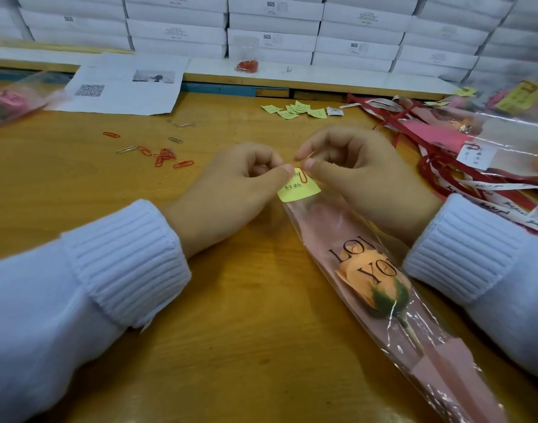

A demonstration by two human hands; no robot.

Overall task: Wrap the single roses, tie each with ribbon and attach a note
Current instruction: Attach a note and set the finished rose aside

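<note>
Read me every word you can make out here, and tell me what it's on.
"SGS": white boxes.
"LO" above "YO", rest hidden: rose sleeve.
"天天快乐", seemingly, handwritten: yellow note.
Too blurred or small: script on ribbons, printed sheet, small box labels.

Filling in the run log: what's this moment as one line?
phase: attach | left hand: pinches yellow note | right hand: pinches red paper clip on note | wrapped rose: lies on table
</note>
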